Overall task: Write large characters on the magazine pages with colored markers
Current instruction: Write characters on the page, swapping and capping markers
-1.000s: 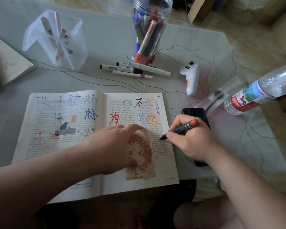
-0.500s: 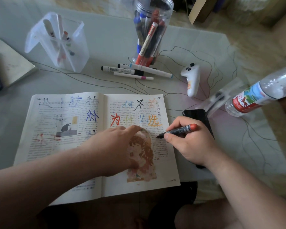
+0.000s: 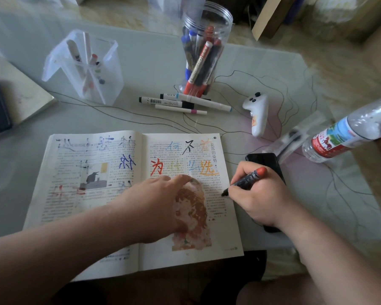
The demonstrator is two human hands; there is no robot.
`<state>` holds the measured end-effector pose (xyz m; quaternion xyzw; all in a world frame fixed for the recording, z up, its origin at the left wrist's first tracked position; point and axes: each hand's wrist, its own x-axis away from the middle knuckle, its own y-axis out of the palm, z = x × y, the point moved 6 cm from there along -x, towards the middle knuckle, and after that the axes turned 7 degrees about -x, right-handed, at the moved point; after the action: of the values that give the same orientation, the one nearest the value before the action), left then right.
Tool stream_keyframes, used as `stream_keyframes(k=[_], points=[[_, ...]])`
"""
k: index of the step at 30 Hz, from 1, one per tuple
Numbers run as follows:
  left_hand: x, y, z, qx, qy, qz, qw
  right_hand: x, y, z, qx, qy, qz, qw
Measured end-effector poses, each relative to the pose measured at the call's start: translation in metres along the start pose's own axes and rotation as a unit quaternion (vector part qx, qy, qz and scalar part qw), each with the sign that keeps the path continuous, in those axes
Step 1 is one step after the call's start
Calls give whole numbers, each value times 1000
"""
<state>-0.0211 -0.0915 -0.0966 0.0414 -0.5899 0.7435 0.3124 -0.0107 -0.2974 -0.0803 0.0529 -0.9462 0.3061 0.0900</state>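
One magazine (image 3: pixel 86 205), left hand (image 3: pixel 154 208) flat on it, right hand (image 3: pixel 262 199) gripping marker (image 3: pixel 249 178) at edge

1. An open magazine (image 3: pixel 92 194) lies in the centre, with big coloured characters on both pages.
2. The left hand (image 3: pixel 154 208) presses flat on its right page.
3. The right hand (image 3: pixel 262 199) grips a black marker (image 3: pixel 246 180), with the tip on the same page.
4. A jar (image 3: pixel 207 40) of markers stands at upper centre.
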Motion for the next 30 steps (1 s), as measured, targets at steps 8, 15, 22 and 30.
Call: stream_keyframes(k=[8, 15, 22, 30], points=[[1, -9, 1, 121, -2, -19, 993, -7, -13, -23, -73, -22, 90, 993], [14, -53, -3, 359, 22, 80, 930, -6, 4, -78, -479, -49, -49, 875], [30, -73, -11, 444, 45, 90, 890, -10, 11, -98, -487, -56, -35, 871], [42, -87, -22, 451, 79, 141, 877, -6, 21, -112, -401, -85, -111, 905]])
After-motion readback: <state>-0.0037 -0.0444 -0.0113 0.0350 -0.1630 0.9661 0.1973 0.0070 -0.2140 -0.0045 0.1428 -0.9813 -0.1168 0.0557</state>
